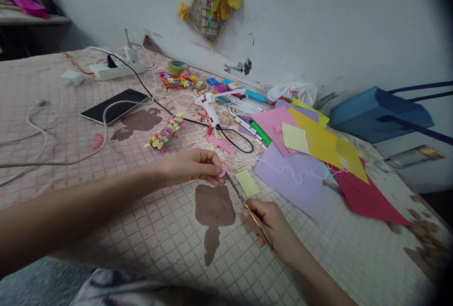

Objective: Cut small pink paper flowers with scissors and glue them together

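Observation:
Between the thumb and fingers of my left hand (198, 166) is a small pink paper piece (222, 173). My right hand (271, 223) grips scissors (242, 198) by their gold-coloured handles, and the blades point up and left to the edge of the pink paper. Whether the blades touch or cut the paper is too small to tell. Just beyond the blades lies a pale yellow paper piece (247, 182). Below my left hand, a brown patch (215, 204) marks the quilted table cover (170, 244).
A white glue gun (210, 110) with a black cord stands among paper scraps. Coloured sheets (293, 181) spread to the right, near a blue bag (378, 112) and a glass bottle (412, 157). A black tablet-like device (115, 105), cables and a power strip (116, 71) lie left.

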`<control>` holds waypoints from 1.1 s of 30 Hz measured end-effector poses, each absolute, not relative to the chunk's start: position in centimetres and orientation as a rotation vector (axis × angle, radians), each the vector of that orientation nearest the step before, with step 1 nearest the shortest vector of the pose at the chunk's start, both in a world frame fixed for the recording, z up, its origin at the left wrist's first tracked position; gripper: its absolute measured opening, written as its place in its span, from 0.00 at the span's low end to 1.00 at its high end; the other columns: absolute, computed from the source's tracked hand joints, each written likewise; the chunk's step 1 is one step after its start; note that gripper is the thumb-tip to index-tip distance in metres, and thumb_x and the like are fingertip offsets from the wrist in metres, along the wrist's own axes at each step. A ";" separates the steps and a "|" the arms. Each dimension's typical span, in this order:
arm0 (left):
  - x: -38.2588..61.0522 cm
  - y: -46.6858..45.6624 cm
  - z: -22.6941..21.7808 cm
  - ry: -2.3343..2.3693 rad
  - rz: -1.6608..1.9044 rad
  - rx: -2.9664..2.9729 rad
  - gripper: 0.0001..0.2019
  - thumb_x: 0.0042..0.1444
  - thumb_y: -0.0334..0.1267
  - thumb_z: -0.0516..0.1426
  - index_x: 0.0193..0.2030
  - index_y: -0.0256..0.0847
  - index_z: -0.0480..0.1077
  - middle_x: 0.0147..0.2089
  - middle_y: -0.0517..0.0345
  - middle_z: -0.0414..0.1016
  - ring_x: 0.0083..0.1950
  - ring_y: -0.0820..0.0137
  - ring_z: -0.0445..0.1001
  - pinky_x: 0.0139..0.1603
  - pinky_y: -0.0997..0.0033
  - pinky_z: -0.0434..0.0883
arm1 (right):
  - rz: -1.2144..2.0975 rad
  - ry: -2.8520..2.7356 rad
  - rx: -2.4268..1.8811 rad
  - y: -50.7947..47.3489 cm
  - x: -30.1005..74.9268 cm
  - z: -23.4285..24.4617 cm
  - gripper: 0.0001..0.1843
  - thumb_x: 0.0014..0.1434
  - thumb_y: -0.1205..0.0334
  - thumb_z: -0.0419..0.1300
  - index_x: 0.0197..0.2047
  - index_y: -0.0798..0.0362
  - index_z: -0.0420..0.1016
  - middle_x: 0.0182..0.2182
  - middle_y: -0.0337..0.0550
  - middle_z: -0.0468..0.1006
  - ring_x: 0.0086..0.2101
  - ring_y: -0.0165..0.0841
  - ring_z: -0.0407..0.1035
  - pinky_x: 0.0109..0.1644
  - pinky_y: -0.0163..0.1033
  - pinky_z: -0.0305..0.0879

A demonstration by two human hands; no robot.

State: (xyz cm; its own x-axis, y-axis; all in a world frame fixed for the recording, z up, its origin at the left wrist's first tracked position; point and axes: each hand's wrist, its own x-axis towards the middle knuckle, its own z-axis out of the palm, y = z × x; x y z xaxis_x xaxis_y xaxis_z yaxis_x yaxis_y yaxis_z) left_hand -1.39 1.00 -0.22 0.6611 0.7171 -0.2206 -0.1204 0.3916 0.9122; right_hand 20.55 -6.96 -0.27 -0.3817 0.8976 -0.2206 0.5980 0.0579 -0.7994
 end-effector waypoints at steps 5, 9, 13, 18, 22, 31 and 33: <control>-1.4 1.0 -0.1 0.675 0.584 1.027 0.06 0.49 0.32 0.60 0.29 0.33 0.66 0.31 0.56 0.76 0.32 0.75 0.75 0.37 0.75 0.70 | 1.210 -2.033 -1.502 -7.0 20.6 -0.3 0.19 0.57 0.54 0.52 0.19 0.53 0.54 0.15 0.32 0.54 0.19 0.26 0.50 0.22 0.32 0.45; -1.4 1.2 -0.3 0.666 0.594 1.023 0.07 0.48 0.32 0.61 0.29 0.33 0.66 0.31 0.55 0.76 0.32 0.75 0.75 0.37 0.74 0.70 | 1.178 -2.060 -1.507 -6.9 20.7 -0.5 0.19 0.58 0.54 0.52 0.19 0.53 0.54 0.16 0.32 0.53 0.19 0.26 0.49 0.23 0.31 0.45; -1.5 1.3 -0.6 0.655 0.596 1.032 0.07 0.48 0.33 0.60 0.30 0.33 0.66 0.31 0.55 0.76 0.33 0.75 0.75 0.38 0.74 0.71 | 1.143 -2.093 -1.510 -6.8 20.7 -0.5 0.19 0.58 0.54 0.52 0.20 0.53 0.54 0.17 0.32 0.54 0.20 0.26 0.49 0.23 0.31 0.45; -1.6 1.3 -0.5 0.657 0.594 1.048 0.06 0.50 0.33 0.60 0.30 0.33 0.66 0.31 0.56 0.76 0.33 0.75 0.75 0.38 0.74 0.71 | 1.114 -2.120 -1.527 -6.9 20.8 -0.5 0.19 0.58 0.54 0.52 0.20 0.53 0.54 0.17 0.32 0.54 0.20 0.26 0.50 0.23 0.31 0.45; -1.6 1.4 -0.4 0.656 0.601 1.054 0.06 0.51 0.33 0.59 0.31 0.33 0.66 0.30 0.56 0.76 0.32 0.76 0.75 0.37 0.75 0.71 | 1.035 -2.163 -1.547 -6.9 20.9 -0.7 0.19 0.58 0.54 0.51 0.20 0.53 0.54 0.17 0.32 0.55 0.20 0.26 0.51 0.24 0.31 0.45; -1.7 1.4 -0.4 0.656 0.612 1.065 0.07 0.51 0.34 0.59 0.30 0.33 0.65 0.33 0.55 0.76 0.33 0.76 0.74 0.38 0.74 0.71 | 0.806 -2.294 -1.588 -6.9 20.8 -0.7 0.20 0.55 0.50 0.54 0.20 0.53 0.55 0.17 0.34 0.59 0.20 0.26 0.53 0.24 0.32 0.45; -1.7 1.5 -0.5 0.659 0.617 1.071 0.07 0.51 0.34 0.59 0.30 0.33 0.65 0.34 0.53 0.75 0.33 0.76 0.74 0.37 0.74 0.70 | 0.820 -2.301 -1.579 -6.9 20.8 -0.6 0.20 0.55 0.50 0.55 0.20 0.53 0.57 0.17 0.34 0.59 0.20 0.26 0.53 0.24 0.32 0.45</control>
State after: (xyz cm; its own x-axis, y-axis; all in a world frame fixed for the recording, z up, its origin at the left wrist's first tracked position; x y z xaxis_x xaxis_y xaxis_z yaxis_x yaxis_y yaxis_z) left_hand -1.73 1.45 -0.49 0.6553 0.7326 -0.1840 -0.1354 0.3535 0.9256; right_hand 20.81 -6.95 -0.59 -0.3916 0.9124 -0.1191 0.7822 0.2619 -0.5653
